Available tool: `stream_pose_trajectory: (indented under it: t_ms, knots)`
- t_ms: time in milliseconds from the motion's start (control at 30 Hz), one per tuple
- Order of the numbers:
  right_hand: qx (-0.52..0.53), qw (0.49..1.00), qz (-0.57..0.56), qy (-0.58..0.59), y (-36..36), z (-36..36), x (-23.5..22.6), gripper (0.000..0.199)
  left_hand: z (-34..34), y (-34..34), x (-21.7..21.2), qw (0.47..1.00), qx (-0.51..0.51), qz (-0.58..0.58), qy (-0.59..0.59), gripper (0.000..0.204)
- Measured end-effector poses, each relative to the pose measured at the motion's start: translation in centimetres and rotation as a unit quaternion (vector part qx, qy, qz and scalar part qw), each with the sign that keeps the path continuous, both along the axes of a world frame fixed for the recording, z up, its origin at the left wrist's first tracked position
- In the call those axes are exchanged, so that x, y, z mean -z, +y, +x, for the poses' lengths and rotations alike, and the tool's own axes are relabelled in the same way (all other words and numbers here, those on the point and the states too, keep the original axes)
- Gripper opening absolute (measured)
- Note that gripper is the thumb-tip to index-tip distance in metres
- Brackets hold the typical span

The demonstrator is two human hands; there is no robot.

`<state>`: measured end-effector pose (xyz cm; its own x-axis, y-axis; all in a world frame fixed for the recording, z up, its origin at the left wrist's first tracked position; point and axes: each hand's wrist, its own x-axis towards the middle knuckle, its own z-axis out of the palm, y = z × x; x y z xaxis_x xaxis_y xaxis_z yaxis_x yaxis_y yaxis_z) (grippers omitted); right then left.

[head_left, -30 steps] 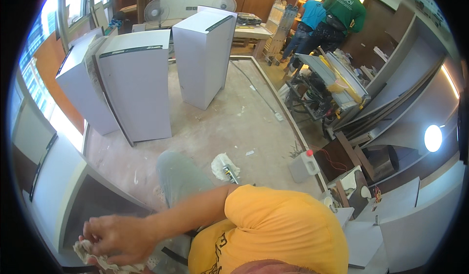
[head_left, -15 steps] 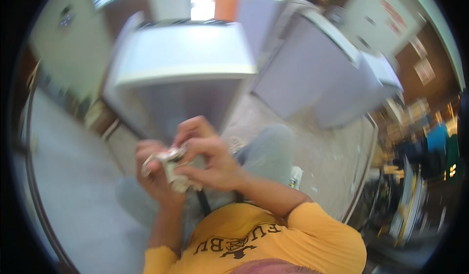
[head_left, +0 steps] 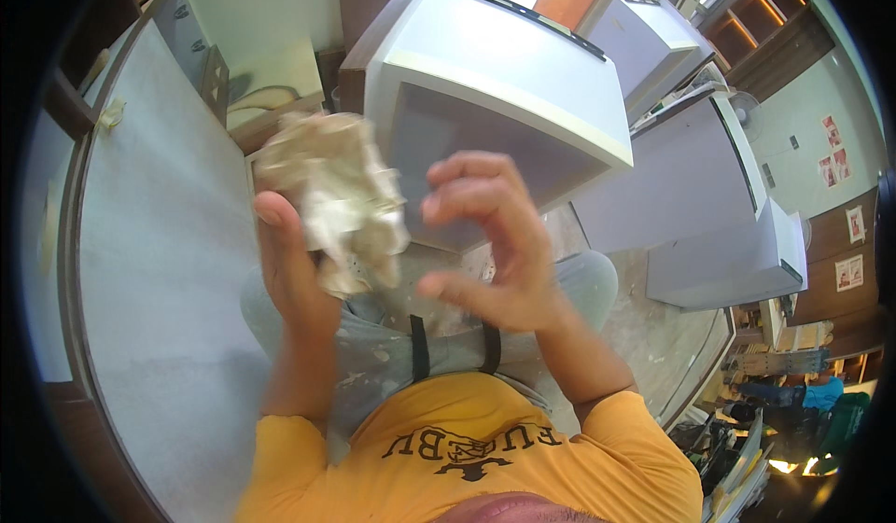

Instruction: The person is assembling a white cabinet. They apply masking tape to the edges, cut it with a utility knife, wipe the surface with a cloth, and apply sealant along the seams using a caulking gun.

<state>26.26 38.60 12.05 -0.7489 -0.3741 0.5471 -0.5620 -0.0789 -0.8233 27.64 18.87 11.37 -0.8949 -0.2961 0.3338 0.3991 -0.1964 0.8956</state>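
A crumpled beige-white wad (head_left: 341,192), papery or tape-like and smeared by motion, is held in my left hand (head_left: 299,262). It covers the palm and most of the fingers; only the thumb stands out plainly beside it. My right hand (head_left: 499,234) is a short way to the right of the wad, not touching it. Its fingers are curved and apart, with nothing between them. Both hands are raised above my lap, over grey, paint-spotted trousers (head_left: 378,350).
A white cabinet box (head_left: 509,84) stands just ahead, with more pale cabinet units (head_left: 681,173) beyond it to the right. A large pale panel (head_left: 168,271) fills the left side. Stacked boards and tools (head_left: 747,458) are at the lower right.
My right hand has come off the wad and moved right, its fingers spreading. The wad now looks larger and more spread out in my left hand. The view has turned.
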Motion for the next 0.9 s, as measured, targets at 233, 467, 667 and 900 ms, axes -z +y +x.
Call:
stream_pose_trajectory:
  t_ms: [233,467,667,900]
  knots:
    - [0.197,0.980,-0.015,0.009,-1.2,-2.3,-3.5,0.036,0.0,1.5,-1.5,0.973,0.188,-0.109,0.079,0.059]
    - [0.300,0.915,0.259,-0.073,3.5,-12.8,-14.6,0.028,-9.9,-4.3,-0.6,0.976,-0.063,-0.135,0.160,0.043]
    - [0.195,0.891,0.377,-0.160,0.1,-25.4,-14.4,0.033,-13.4,-1.7,5.9,0.968,-0.040,-0.147,0.198,0.052]
    - [0.205,0.902,0.347,-0.155,-2.1,-30.3,-12.2,0.024,-13.8,-1.6,7.2,0.974,-0.048,-0.120,0.188,0.047]
